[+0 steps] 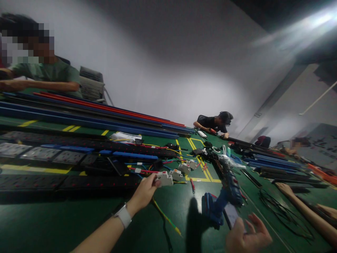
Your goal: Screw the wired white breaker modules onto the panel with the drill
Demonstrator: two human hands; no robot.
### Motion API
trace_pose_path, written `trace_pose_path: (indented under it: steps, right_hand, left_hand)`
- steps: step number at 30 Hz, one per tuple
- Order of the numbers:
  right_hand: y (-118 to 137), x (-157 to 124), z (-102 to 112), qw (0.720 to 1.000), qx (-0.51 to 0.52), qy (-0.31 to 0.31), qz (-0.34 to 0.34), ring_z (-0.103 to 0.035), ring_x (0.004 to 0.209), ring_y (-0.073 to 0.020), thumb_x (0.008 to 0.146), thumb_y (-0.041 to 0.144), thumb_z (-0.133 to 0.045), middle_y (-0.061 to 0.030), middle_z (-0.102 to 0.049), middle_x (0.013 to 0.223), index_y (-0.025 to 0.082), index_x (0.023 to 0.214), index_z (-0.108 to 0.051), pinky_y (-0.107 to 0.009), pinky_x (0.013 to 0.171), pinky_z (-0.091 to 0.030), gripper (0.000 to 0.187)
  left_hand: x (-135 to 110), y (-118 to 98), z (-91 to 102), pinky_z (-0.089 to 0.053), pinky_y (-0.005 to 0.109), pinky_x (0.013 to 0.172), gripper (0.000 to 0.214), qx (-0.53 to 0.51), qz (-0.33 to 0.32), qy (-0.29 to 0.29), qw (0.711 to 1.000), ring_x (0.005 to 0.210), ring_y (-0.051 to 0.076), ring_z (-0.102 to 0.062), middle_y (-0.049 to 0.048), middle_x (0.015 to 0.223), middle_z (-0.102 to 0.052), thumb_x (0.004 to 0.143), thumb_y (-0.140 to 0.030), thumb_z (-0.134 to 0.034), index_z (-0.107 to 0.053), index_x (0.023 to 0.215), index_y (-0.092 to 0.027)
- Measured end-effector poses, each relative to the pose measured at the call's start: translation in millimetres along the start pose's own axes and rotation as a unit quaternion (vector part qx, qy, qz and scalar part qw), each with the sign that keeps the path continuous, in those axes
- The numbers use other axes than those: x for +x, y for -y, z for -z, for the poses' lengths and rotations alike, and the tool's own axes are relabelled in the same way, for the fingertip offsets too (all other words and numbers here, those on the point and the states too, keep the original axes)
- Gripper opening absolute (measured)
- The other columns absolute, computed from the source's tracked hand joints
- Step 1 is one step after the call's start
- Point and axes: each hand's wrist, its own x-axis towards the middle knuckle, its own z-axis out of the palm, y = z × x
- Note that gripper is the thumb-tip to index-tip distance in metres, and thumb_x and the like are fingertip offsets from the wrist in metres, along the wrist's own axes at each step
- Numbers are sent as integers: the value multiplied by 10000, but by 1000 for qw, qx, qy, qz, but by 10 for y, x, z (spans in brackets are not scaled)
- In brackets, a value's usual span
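My left hand (145, 191), with a white watch band on the wrist, is pinched on a white circuit breaker (164, 178) at the end of a row of wired breakers (184, 168) on the green table (65, 221). A yellow-green wire (165, 217) trails from under that hand. My right hand (247, 236) is at the bottom right, fingers curled round a dark phone-like device (231, 215). A blue cordless drill (219, 203) lies just beyond it.
Long black power strips (65, 182) and blue and red rails (105, 116) run across the left. Three other people sit at the table; another person's forearm (302, 209) reaches in at the right beside loose black cables (279, 211).
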Motion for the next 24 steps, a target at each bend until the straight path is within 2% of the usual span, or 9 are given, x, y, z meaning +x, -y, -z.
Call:
trace_pose_path:
  steps: [1,3,5,7,10,15,18,20,24]
  right_hand:
    - [99,-46,-34,999,5,26,45,-543,1164,-340,850,329,-559,-185,-502,1277,169,1318,-481,-523,958,-474,500]
    - [254,-131,-237,976,-8,167,138,-563,1106,-314,873,285,-529,-154,-567,1157,182,1175,-570,-504,971,-465,322]
    - [287,-212,-552,929,-53,313,188,-548,1156,-301,900,240,-484,-160,-577,1212,188,1207,-588,-474,1013,-442,329]
    - [185,-289,-856,900,-140,363,195,-556,1158,-317,902,236,-482,-176,-585,1257,185,1243,-604,-473,1010,-429,366]
    - [-80,-368,-1123,871,-219,411,158,-623,1043,-301,914,212,-472,-166,-657,1156,174,1169,-656,-418,930,-454,317]
    - [-330,-362,-1147,876,-180,439,90,-679,900,-270,911,166,-451,-160,-696,973,142,1041,-686,-344,800,-482,269]
    - [-303,-352,-1108,882,-155,438,74,-688,909,-264,919,151,-426,-174,-693,973,107,1077,-673,-340,807,-500,297]
    - [-212,-371,-1083,881,-121,450,75,-685,929,-236,946,185,-414,-151,-697,995,121,1096,-669,-312,822,-514,303]
    - [89,-459,-1026,861,64,497,86,-647,1039,-203,991,274,-425,-108,-673,1141,182,1185,-644,-299,889,-521,306]
  left_hand:
    - [7,23,-5,-431,362,948,363,-12,1,-9,1000,1072,275,-600,96,1180,-681,976,-452,-450,-598,1207,-215]
    - [20,64,-15,-439,362,956,429,-44,6,-23,999,1094,276,-601,108,1201,-677,967,-508,-455,-592,1229,-197]
    - [31,93,-23,-450,358,955,500,-85,9,-38,996,1101,273,-604,117,1215,-675,954,-560,-464,-586,1249,-176]
    - [38,108,-27,-459,352,954,548,-118,1,-41,992,1097,268,-609,121,1222,-673,949,-593,-456,-577,1270,-164]
    - [41,123,-33,-464,348,959,548,-135,-15,-33,990,1103,263,-608,121,1237,-668,959,-586,-440,-564,1294,-170]
    - [38,162,-54,-452,360,962,523,-99,2,-36,994,1111,272,-600,120,1223,-668,960,-565,-451,-567,1284,-172]
    - [31,164,-58,-452,361,948,507,-77,-1,-38,996,1101,272,-600,115,1220,-667,970,-563,-425,-568,1273,-182]
    - [22,147,-53,-450,363,942,488,-61,-6,-33,998,1092,273,-600,112,1218,-668,974,-552,-416,-571,1266,-193]
    - [-6,75,-33,-440,361,946,455,-25,-5,-31,999,1095,279,-593,104,1239,-662,981,-532,-401,-589,1240,-209]
